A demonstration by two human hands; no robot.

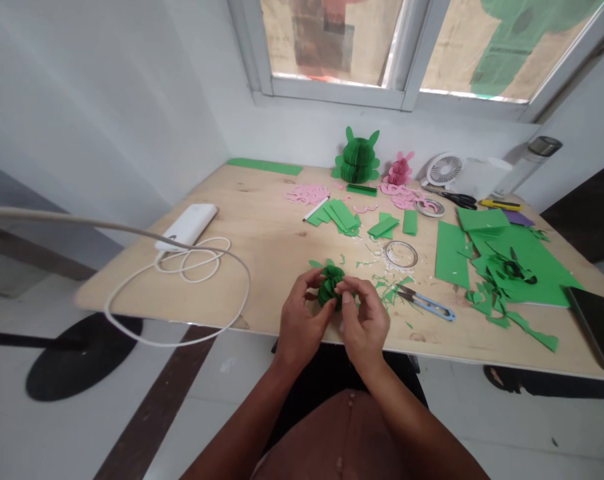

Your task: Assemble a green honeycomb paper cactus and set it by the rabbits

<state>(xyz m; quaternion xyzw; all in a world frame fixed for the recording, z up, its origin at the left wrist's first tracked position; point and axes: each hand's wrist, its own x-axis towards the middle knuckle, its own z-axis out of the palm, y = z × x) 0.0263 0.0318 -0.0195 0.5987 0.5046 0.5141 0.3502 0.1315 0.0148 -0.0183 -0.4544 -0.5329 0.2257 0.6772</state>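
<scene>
Near the table's front edge, both my hands hold a small dark green folded-paper figure with fanned layers. My left hand grips its left side between thumb and fingers. My right hand pinches its right side, fingertips curled against the paper. Light green tabs stick out at the figure's upper left. To the right lie blue-handled thread snips among green paper scraps. A roll of tape rests behind them. Farther back are strips of green paper.
A larger green paper figure and a pink one stand by the wall, near a small white fan. A white power bank with a looping cable lies left. Green sheets and a phone are right.
</scene>
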